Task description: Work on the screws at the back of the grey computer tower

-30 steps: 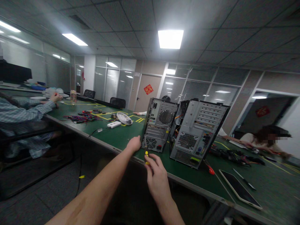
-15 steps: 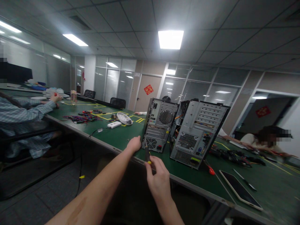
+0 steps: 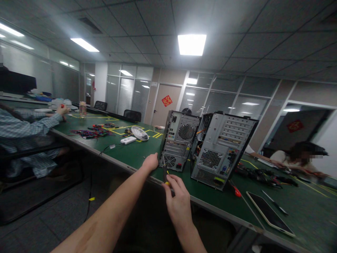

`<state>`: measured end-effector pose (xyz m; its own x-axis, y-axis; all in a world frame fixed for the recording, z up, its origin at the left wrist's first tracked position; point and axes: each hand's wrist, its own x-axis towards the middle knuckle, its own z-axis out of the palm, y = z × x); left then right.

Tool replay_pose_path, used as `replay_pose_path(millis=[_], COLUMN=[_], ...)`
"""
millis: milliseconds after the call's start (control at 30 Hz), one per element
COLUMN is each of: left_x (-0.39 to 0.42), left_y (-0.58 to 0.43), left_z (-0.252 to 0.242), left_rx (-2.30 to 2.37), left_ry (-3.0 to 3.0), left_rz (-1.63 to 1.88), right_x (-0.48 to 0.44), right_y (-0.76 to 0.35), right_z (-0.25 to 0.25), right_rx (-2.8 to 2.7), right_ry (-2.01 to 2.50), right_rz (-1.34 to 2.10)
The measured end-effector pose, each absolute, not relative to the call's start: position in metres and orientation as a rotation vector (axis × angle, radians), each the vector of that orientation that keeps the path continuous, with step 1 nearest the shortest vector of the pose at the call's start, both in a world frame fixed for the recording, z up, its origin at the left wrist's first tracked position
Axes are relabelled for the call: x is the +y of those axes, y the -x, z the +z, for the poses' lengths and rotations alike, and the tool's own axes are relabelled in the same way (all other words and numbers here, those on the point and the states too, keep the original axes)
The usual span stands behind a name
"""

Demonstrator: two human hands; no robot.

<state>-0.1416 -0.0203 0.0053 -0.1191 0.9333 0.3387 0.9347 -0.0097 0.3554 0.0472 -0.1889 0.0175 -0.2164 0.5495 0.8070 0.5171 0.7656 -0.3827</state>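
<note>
Screwdriver, black and yellow, angled up at the rear panel of the smaller computer case, which stands upright near the front edge of the green table. Right hand: thumb and fingers pinched on the lower end of the handle. Left hand against the case's lower left side; its fingers are hidden, so cannot tell if they grip or merely press.

Risks, my judgement. Tip contact too small to make out; if seated askew, it could slip from under a twist and scrape the panel or catch the left hand close by. Low fingertip hold gives little control. A hard push with weak bracing might slide the case back or turn it into the larger case just beside it. Tiny loose bits, perhaps screws, lie near the left hand; a careless sweep could lose them.
</note>
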Motion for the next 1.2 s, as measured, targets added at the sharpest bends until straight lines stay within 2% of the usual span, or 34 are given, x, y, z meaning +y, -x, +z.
replay_pose_path(millis=[633,967,1200], left_x=[-0.0213,-0.0196,-0.0205], left_y=[0.1419,0.1418,0.141], left_z=[0.0063,0.0058,0.0073], left_rx=[-2.227,-2.226,-2.228], left_ry=[2.076,2.09,2.096], left_rz=[-0.781,-0.783,-0.792], right_x=[-0.1914,-0.1945,-0.1913], right_y=[-0.0464,-0.0497,-0.0482], right_z=[0.0214,0.0245,0.0201], right_rx=[-1.813,-1.979,-1.943], right_ry=[0.855,0.789,0.856], right_rz=[0.168,0.007,0.019])
